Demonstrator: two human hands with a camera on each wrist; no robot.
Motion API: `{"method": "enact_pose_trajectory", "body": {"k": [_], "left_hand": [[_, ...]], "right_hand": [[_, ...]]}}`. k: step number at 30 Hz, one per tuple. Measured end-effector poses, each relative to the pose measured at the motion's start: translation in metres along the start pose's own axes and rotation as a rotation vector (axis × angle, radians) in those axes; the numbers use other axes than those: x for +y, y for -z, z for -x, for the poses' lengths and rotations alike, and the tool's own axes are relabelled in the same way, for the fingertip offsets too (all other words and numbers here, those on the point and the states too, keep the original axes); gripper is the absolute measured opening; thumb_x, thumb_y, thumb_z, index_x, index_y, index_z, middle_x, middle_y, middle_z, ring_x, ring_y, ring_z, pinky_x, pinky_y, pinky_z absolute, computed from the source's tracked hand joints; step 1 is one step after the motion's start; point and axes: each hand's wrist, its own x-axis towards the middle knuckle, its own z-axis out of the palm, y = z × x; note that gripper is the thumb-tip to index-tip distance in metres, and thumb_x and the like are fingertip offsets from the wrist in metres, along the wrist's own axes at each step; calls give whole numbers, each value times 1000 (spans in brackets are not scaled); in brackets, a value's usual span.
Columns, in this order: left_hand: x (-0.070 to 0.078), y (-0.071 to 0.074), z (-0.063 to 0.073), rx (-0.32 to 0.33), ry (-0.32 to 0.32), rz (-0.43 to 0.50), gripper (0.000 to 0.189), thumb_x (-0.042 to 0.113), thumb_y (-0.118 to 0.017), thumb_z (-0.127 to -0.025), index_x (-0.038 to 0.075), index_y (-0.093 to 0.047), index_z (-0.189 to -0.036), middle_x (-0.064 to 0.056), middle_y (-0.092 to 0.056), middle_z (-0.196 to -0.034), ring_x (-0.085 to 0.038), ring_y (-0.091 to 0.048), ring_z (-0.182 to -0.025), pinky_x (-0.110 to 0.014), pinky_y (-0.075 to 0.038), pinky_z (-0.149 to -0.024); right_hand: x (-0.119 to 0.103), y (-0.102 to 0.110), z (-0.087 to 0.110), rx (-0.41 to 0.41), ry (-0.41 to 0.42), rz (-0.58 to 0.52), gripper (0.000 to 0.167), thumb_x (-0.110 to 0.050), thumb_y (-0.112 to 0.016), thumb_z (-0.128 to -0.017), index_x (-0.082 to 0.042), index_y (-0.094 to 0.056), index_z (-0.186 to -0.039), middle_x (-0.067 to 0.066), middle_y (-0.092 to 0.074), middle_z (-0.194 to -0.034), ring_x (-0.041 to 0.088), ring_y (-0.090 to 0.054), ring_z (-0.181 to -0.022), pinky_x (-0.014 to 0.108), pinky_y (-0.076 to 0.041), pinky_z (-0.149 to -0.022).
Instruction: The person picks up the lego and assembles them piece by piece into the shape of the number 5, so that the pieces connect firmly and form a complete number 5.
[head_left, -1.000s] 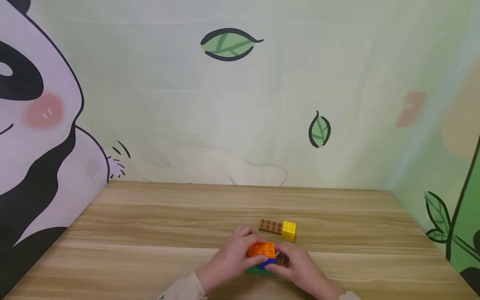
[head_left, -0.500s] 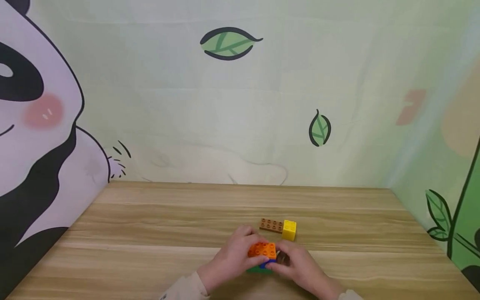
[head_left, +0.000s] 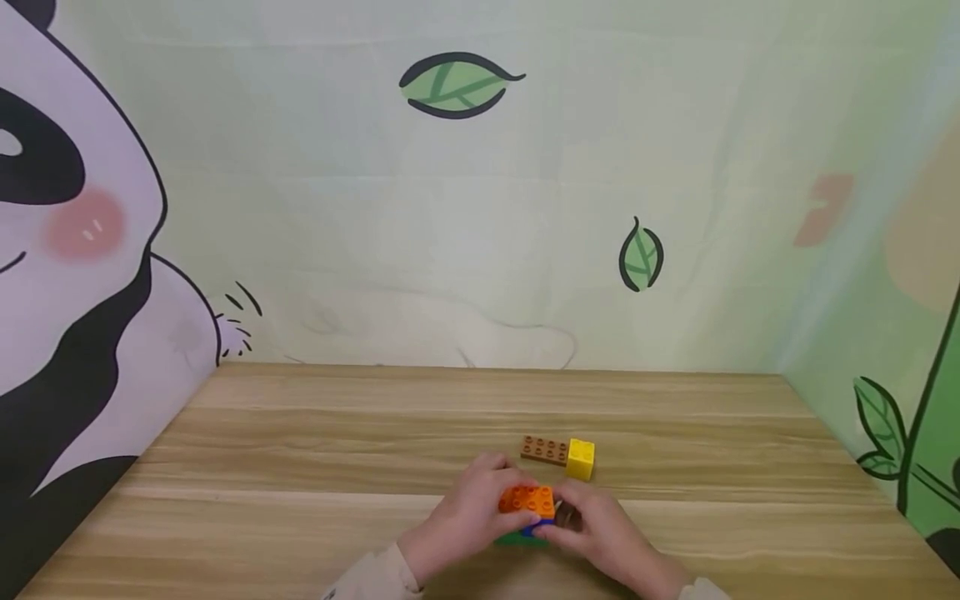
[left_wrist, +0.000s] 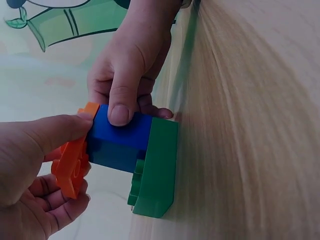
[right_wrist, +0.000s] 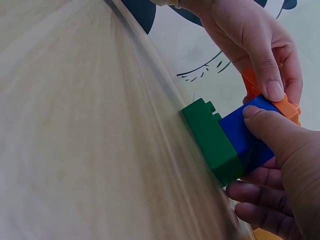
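A stack of toy building bricks stands on the table between both hands. Its bottom is a green brick [left_wrist: 159,170], a blue brick [left_wrist: 120,135] sits on one end of that, and an orange brick [head_left: 536,502] lies on top, overhanging toward the left. The left hand [head_left: 465,512] pinches the orange brick between thumb and fingers. With its thumb on the near face of the blue brick, the right hand [head_left: 603,533] grips that brick from the right. Some of the right fingers are hidden behind the stack in the head view.
Beyond the hands, a flat brown brick [head_left: 544,450] lies beside a yellow brick [head_left: 581,459] on the wooden table [head_left: 300,450]. A printed backdrop [head_left: 337,208] with a panda and leaves rises behind the table.
Both hands keep their hold on the stack in nearly the same place. The whole head view shifts slightly; the blocks show no clear movement.
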Motion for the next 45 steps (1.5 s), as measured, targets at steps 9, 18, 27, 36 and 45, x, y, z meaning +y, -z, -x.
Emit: {"method": "enact_pose_trajectory", "body": {"k": [9, 18, 27, 36, 45], "left_hand": [[-2, -2, -2, 26, -3, 16, 30, 31, -77, -81, 15, -71, -106, 4, -58, -100, -8, -49, -90, -19, -46, -75], [-6, -5, -3, 11, 58, 72, 32, 36, -77, -80, 19, -70, -106, 5, -58, -103, -7, -50, -91, -23, -49, -80], [-12, -4, -3, 1, 47, 115, 38, 36, -78, -78, 22, -68, -112, 5, -60, -105, -8, -53, -95, -24, -49, -81], [-16, 8, 0, -3, 70, 199, 44, 39, -77, -78, 20, -66, -116, 8, -58, -102, -9, -55, -96, -29, -52, -84], [-21, 9, 7, 21, 44, 187, 47, 37, -78, -77, 19, -66, -119, 3, -61, -107, -12, -55, -96, -27, -48, -82]], "right_hand": [[0, 1, -1, 14, 25, 1, 25, -37, -71, -85, -17, -65, -99, -9, -58, -85, -1, -50, -72, 18, -46, -60], [2, 2, -1, -1, 29, -12, 25, -38, -69, -86, -17, -65, -97, -6, -58, -83, -2, -49, -70, 17, -46, -59], [0, 4, -1, -51, -12, -36, 28, -41, -68, -86, -15, -64, -96, -6, -58, -81, -3, -48, -69, 17, -46, -59], [-2, 7, -2, -86, -77, -49, 31, -42, -69, -85, -14, -65, -99, -6, -61, -82, -3, -50, -69, 17, -47, -60], [-5, 9, -4, -103, -115, -40, 34, -44, -69, -85, -15, -65, -101, -7, -62, -84, -2, -51, -70, 18, -47, -61]]}}
